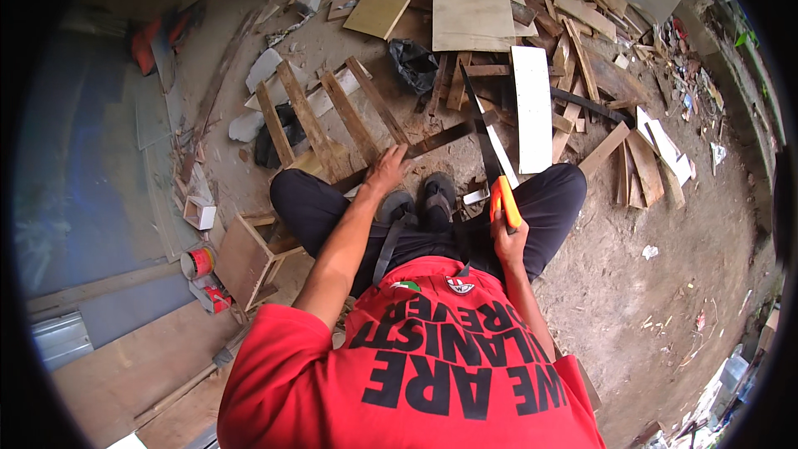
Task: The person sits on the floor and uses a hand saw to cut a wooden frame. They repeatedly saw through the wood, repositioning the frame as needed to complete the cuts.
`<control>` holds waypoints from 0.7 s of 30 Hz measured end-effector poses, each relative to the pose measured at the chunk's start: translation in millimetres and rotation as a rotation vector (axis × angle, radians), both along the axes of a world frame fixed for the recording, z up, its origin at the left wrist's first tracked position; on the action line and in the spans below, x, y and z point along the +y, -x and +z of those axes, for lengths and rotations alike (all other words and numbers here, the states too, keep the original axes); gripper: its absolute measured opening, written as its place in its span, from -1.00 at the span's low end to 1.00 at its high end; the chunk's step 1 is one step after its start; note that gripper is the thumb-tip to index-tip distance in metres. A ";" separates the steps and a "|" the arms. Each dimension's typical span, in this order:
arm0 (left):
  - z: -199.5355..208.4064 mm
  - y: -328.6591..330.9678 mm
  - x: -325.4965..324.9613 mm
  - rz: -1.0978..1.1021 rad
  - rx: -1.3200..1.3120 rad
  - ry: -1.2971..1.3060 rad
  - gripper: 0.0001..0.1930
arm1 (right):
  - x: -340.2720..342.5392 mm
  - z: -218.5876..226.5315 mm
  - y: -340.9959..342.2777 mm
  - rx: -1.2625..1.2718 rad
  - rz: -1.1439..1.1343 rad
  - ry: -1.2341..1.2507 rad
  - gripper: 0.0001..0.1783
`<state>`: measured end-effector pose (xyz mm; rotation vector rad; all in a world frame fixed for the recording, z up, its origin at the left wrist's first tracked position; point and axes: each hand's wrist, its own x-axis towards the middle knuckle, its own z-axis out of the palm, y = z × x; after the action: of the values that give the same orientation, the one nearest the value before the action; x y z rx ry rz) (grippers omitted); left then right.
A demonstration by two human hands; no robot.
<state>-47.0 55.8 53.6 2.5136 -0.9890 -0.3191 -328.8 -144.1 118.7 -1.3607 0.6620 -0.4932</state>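
My right hand [509,237] is closed round the orange handle [504,201] of a handsaw, held above my right thigh. The saw's long dark blade [487,143] points away from me and crosses near the right end of a dark wooden plank [443,140]. My left hand [387,170] grips that plank at its middle, beside a frame of several wooden slats [342,110]. The slats run away from me on the left. Whether the teeth touch the plank I cannot tell.
A white board [533,108] lies right of the blade. Scrap wood [636,162] is heaped at far right, with a large pale panel [472,0] behind. Black plastic [413,66] lies ahead. A wooden box [243,262] and a red can [198,263] stand at left.
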 end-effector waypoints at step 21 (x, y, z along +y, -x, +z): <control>-40.4 4.8 -33.6 0.446 -0.503 0.044 -0.45 | 22.6 9.3 -7.7 0.032 0.312 0.274 -0.73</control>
<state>-51.8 22.2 13.2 2.7356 -0.5499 0.4815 -321.1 -121.5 128.0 -1.6986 0.4057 -0.3185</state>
